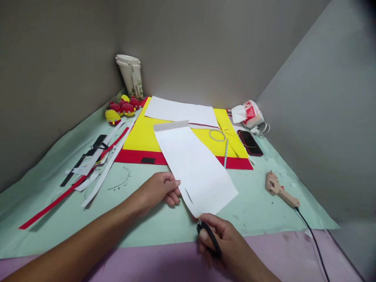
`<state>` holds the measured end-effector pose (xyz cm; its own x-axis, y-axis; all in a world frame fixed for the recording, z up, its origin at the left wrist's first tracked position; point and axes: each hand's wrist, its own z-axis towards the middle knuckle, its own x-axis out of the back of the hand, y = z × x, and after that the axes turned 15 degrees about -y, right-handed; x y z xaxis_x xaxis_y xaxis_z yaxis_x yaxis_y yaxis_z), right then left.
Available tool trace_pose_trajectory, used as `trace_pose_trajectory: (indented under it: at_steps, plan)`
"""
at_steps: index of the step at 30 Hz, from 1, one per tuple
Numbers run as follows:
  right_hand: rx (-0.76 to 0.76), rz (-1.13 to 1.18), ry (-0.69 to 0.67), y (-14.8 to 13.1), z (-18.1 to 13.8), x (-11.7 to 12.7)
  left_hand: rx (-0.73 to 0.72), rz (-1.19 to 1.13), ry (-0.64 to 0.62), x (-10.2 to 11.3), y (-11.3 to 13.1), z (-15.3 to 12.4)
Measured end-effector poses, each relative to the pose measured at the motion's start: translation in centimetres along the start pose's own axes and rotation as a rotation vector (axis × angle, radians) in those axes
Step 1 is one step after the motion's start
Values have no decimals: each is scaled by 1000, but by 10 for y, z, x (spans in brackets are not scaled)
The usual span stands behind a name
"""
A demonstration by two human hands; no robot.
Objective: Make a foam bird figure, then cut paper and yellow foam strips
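Observation:
A long white sheet of paper (196, 168) is held above the table, its far end folded over. My left hand (164, 190) pinches the sheet's left edge between thumb and fingers. Black-handled scissors (210, 239) are gripped in my right hand (225, 243), with their blades at the sheet's near corner. Most of the blades is hidden by the paper and my fingers. A short dark slit or mark (188, 196) shows on the paper near that edge. Beneath the sheet's far part lie yellow card (141, 137) and red card (132, 156).
Paper strips (102, 168) in white, red and black lie at left. Small red and yellow objects (120, 107) sit by a cup (129, 74). A pencil (226, 152), ring (217, 135), phone (250, 143), tissue pack (251, 113) and corded glue gun (280, 190) are at right.

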<state>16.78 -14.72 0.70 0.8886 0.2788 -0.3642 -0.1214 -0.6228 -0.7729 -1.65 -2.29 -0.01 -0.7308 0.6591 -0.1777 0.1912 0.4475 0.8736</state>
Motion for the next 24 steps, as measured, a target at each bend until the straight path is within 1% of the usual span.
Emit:
trace_pose_trajectory:
  at_steps: [4, 8, 15, 20, 24]
  plan:
    - [21, -17, 0, -1, 0, -1, 0, 1, 4, 1, 0, 0]
    - [48, 11, 4, 2, 2, 0, 0, 0, 4, 0, 0, 0]
    - [105, 49, -36, 10, 3, 3, 0, 11, 1, 0, -1, 0]
    - [99, 77, -21, 10, 3, 2, 1, 5, 8, 0, 0, 0]
    - [106, 55, -28, 8, 2, 2, 1, 11, 1, 0, 0, 0]
